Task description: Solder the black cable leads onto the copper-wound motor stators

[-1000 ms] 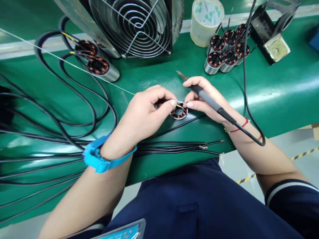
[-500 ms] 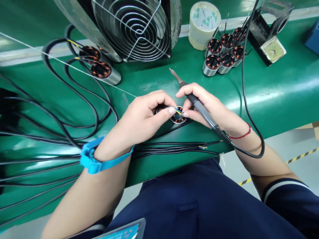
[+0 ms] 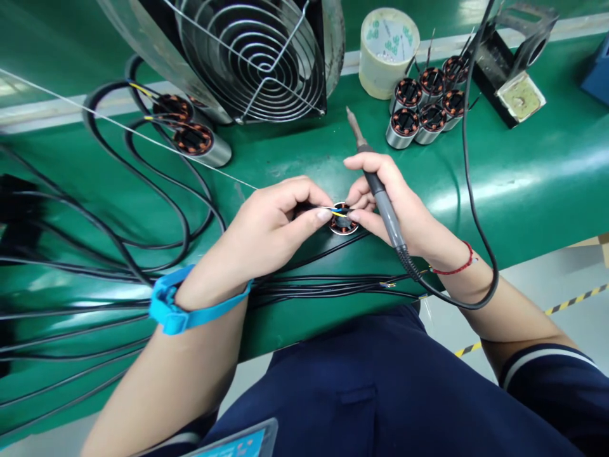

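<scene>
My left hand (image 3: 288,219) pinches the end of a black cable, from which thin blue and yellow wires (image 3: 339,213) stick out to the right. My right hand (image 3: 387,197) carries a soldering iron (image 3: 389,216) across the palm, its tip pointing up and away from the wires. The thumb and a finger of that hand close at the wire ends, on what looks like a short dark lead. Directly beneath the fingertips stands a round motor stator (image 3: 343,227) with copper windings, partly hidden by both hands.
Several stators (image 3: 432,124) in metal cans stand at the back right, beside a tape roll (image 3: 389,57) and a soldering iron stand (image 3: 516,95). A fan (image 3: 266,66) is at the back. Two cabled stators (image 3: 202,143) and black cables (image 3: 323,289) lie left and in front.
The soldering iron has turned more upright and its tip has shifted right. My right fingers have moved slightly over the wire ends, while my left hand stays almost in place.
</scene>
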`<state>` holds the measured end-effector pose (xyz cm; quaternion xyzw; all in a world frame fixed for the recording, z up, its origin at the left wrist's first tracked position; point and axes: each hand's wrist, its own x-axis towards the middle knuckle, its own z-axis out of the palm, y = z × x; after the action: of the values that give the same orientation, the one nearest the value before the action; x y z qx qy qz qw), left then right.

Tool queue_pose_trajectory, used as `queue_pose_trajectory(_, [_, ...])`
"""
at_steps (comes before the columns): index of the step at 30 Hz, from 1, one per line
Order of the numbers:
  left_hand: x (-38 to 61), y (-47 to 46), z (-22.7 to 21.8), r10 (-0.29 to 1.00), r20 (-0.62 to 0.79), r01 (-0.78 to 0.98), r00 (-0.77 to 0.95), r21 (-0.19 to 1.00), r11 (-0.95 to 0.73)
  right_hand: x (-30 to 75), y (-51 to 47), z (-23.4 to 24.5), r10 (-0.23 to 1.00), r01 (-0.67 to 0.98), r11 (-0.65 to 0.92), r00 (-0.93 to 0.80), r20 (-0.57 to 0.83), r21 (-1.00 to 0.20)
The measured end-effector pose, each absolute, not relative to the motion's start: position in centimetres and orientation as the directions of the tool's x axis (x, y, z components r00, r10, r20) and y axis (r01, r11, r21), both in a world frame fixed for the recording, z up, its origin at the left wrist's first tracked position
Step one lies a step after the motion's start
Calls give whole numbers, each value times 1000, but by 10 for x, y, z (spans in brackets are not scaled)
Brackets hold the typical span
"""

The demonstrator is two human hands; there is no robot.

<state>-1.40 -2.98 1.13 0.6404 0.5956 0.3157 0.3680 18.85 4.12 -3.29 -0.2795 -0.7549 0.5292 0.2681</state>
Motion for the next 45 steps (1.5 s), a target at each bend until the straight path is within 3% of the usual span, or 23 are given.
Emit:
queue_pose_trajectory(7, [-15,-31,12,995,-35,545,91,838,-20,186,36,-35,727,-13,279,-651,220,-960])
queue_pose_trajectory(14, [-12,-32,14,996,-52,630,69,777,-3,180,33,-27,780,69,146,-622,72,-987])
queue_pose_trajectory(21, [-6,-31,14,1000,-18,662,-7,750,18,197,29,-22,799,124,352,-556,229,-928])
queue_pose_trajectory(25, [-5,-31,13,999,-27,654,-20,756,34,199,22,-32,788,190,376,-581,205,-907])
queue_pose_trajectory(30, [-4,-31,13,999,-35,629,-42,775,54,191,20,-26,812,171,274,-568,132,-946])
queue_pose_trajectory(38, [-8,-31,14,999,-21,585,-33,811,36,186,13,-19,821,104,279,-541,181,-955])
queue_pose_trajectory(45, [-6,-33,13,1000,25,548,3,836,-22,184,21,-7,718,289,446,-681,146,-847])
